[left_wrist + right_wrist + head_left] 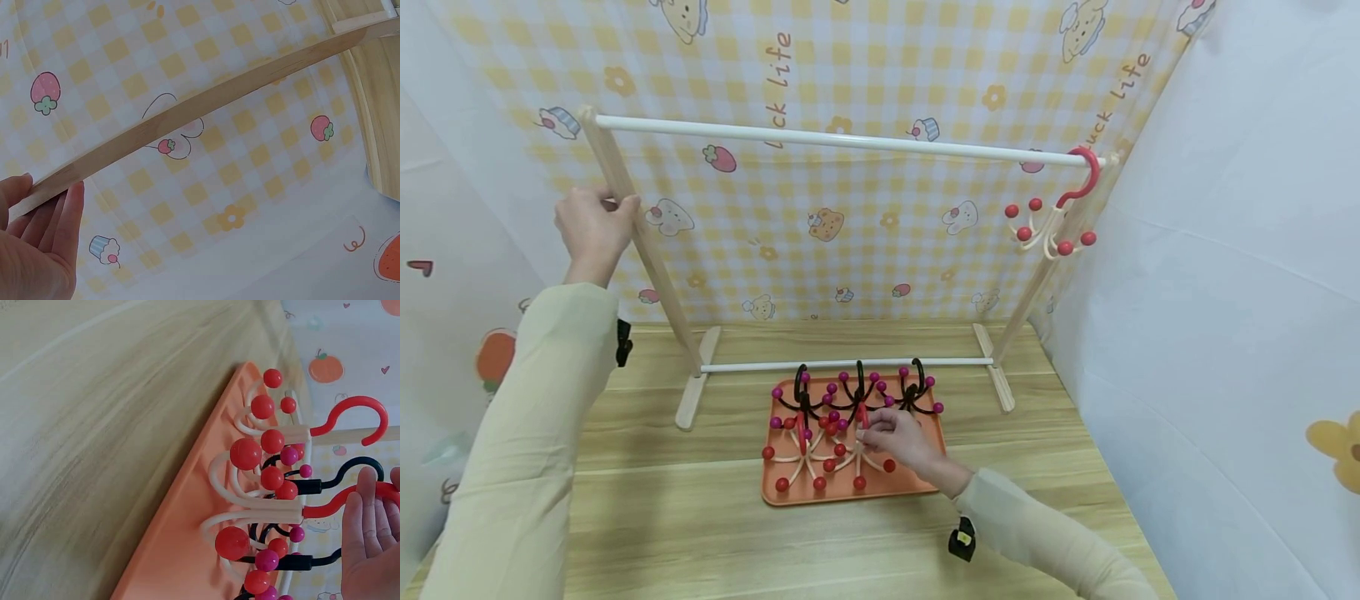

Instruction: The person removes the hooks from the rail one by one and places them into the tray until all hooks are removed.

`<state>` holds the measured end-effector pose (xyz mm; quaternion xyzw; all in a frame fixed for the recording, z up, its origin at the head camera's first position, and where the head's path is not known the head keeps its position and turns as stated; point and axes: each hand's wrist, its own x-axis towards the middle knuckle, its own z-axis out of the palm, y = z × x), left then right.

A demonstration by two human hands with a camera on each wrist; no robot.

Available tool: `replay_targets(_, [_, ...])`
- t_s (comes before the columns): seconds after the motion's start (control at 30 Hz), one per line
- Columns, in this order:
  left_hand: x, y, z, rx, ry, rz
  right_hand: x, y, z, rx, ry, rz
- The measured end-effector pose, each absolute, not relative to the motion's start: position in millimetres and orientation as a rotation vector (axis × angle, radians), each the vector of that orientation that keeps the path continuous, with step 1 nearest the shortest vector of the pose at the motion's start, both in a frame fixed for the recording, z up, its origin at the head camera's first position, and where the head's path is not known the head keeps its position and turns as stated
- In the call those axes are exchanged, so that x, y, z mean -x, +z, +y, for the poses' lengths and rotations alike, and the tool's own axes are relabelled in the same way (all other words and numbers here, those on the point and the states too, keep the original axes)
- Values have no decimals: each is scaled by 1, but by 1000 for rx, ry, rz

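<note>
My left hand (597,229) pinches the left wooden post (187,115) of a hanging rack between thumb and fingers. Over the orange tray, my right hand (904,442) has thumb and fingers around the red hook (331,505) of a cream multi-arm hanger (269,515) tipped with red balls. A second red-hooked cream hanger (805,458) sits to its left on the tray. Behind them stand several black hangers (860,396) with magenta balls. Another red-hooked hanger (1054,229) hangs from the right end of the rack's white top rod (842,140).
The rack's lower white rod (752,367) runs just behind the orange tray (812,497). Wooden feet (697,383) carry the rack on the wood-grain table (700,533). A yellow checked cloth (865,192) hangs close behind, with a pale wall (1217,250) to the right.
</note>
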<state>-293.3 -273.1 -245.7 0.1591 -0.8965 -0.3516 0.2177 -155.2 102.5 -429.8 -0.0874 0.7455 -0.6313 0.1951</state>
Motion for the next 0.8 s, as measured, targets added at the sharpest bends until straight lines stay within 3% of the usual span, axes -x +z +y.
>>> replay_targets(0.8, [293, -245, -273, -460, -1032, -2487, 161, -433, 109, 286, -1699, 2215])
